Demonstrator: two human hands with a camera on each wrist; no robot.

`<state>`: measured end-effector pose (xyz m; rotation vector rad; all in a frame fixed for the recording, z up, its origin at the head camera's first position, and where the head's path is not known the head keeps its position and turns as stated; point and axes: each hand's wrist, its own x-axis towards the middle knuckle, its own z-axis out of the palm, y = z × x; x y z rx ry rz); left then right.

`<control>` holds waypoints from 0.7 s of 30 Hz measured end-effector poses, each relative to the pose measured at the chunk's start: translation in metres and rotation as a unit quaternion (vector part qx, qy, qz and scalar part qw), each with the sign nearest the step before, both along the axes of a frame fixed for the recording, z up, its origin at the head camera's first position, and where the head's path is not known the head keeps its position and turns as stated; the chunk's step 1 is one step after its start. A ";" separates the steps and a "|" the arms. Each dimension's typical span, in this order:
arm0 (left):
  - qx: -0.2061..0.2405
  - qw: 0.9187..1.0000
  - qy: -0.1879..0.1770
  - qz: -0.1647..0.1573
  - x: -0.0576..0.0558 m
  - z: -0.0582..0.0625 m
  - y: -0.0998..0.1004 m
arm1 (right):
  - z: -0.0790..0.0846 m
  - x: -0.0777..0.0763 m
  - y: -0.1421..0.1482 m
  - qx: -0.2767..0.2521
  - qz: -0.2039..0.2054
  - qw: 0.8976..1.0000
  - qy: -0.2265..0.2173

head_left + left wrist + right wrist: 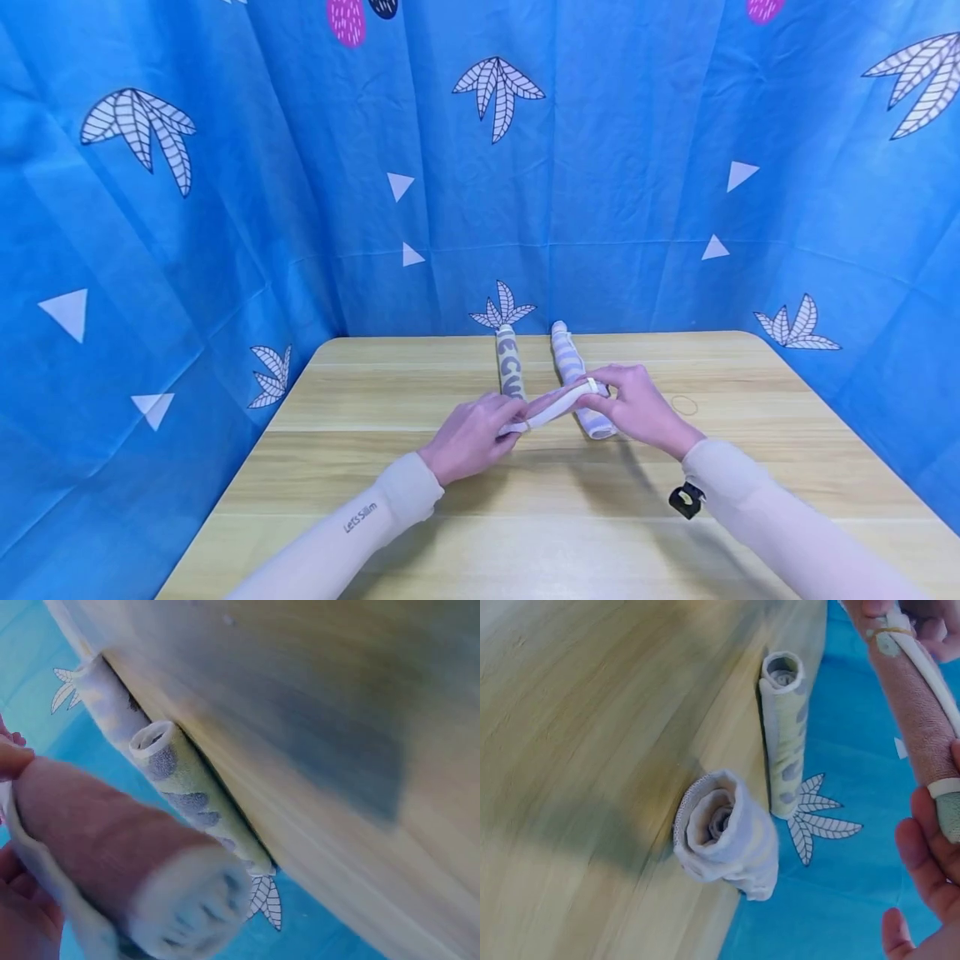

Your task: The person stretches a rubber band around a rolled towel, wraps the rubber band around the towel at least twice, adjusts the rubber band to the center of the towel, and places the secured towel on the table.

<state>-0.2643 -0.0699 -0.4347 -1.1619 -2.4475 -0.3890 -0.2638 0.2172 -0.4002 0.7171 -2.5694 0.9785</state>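
A rolled towel [911, 697], brownish pink with a pale edge strip, is held above the table between both hands. My left hand [472, 435] grips its left end, where a tan band [892, 631] wraps round the roll. At the other end, my right hand [637, 408] pinches the roll between thumb and fingers; a pale band crosses it there. Beyond the hands lie two more rolled towels: a cream one with grey marks [510, 362] and a lavender-and-white striped one [567, 358], its near end partly below the right hand.
A thin rubber band [684, 405] lies on the wooden table [360, 400], right of my right hand. A blue patterned curtain [630, 167] surrounds the table's back and sides. Something black [686, 500] is fastened at the right wrist.
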 end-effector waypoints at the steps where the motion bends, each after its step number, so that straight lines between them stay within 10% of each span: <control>1: -0.001 1.000 0.004 -0.002 0.001 0.001 0.000 | 0.001 0.000 0.001 -0.009 0.000 1.000 -0.017; 15: -0.027 0.997 0.054 -0.038 -0.001 -0.002 -0.002 | 0.004 0.004 -0.003 -0.030 0.000 0.998 -0.055; 21: -0.009 0.998 -0.032 -0.046 -0.002 -0.005 -0.004 | 0.005 0.004 -0.001 -0.047 0.009 0.993 -0.108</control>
